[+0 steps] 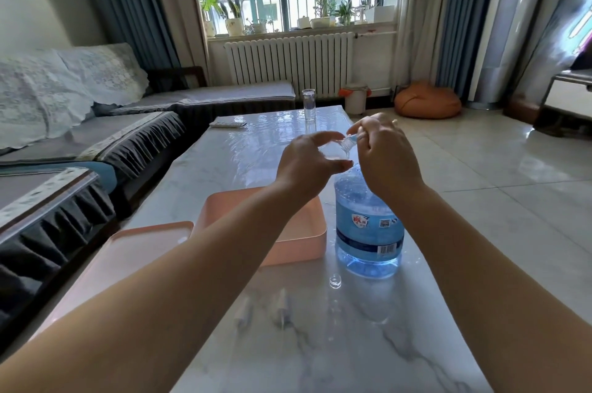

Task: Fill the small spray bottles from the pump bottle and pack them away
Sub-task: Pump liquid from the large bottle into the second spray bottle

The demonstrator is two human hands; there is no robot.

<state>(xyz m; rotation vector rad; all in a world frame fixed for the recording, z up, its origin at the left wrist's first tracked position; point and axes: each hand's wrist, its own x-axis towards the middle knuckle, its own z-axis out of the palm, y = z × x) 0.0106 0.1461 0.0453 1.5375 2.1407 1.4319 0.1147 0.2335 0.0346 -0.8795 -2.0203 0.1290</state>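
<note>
So the big blue pump bottle point(368, 226) stands upright by the worktop point(336, 344)'s right edge. Right above its top, the left hand point(307, 162) grips a small spray bottle point(336, 149) tilted, neck pointing right toward the right hand point(381, 149), which pinches that neck.

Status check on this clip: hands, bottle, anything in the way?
Left hand holds small clear bottle tilted over big blue bottle. Right hand pinches at its neck. Pink box beside, loose cap near; nothing blocking.
</note>
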